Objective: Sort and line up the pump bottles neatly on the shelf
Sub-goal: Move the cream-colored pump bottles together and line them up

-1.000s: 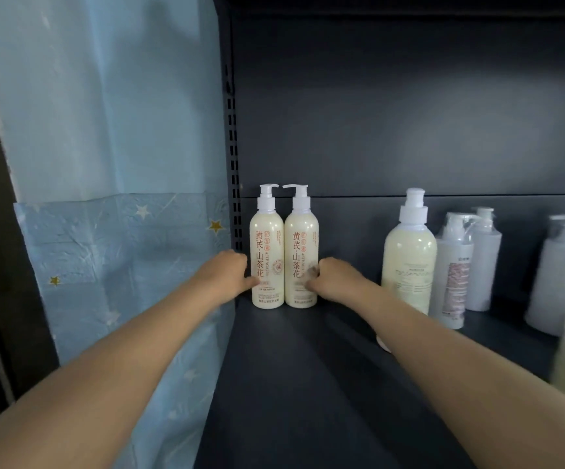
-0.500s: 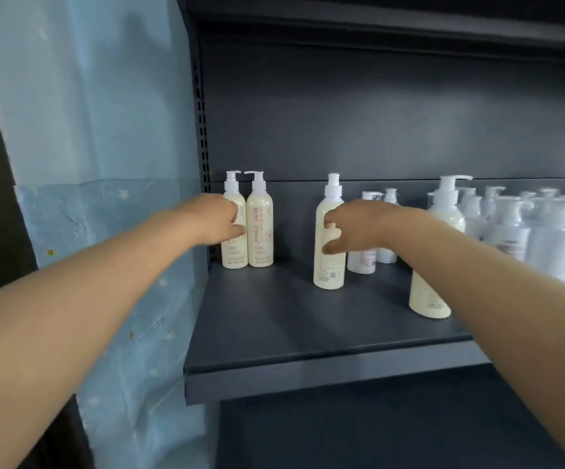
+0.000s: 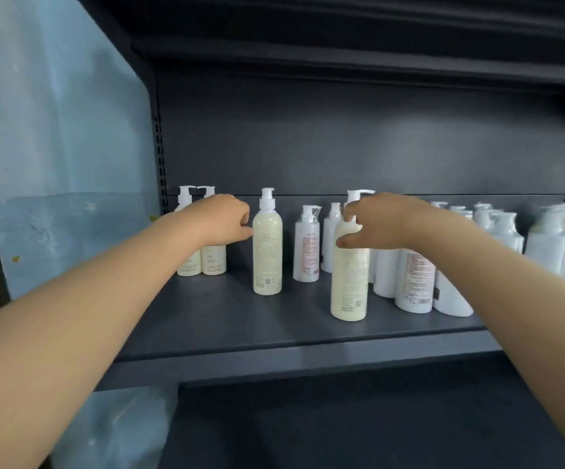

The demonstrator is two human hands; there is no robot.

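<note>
Dark grey shelf (image 3: 240,319), everything standing upright on it: two cream bottles (image 3: 214,264) tucked behind the left fingers (image 3: 242,228), a tall cream bottle (image 3: 267,255) just right of them, a front cream bottle (image 3: 349,289) at the right fingers (image 3: 350,208), white bottles (image 3: 413,286) crowded behind and right of those.

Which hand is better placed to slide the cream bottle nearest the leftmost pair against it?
Left: the left hand is beside that cream bottle; the right hand is at the front bottle.

Labels on the pump bottles (image 3: 267,245) (all blurred) cannot be read.
</note>
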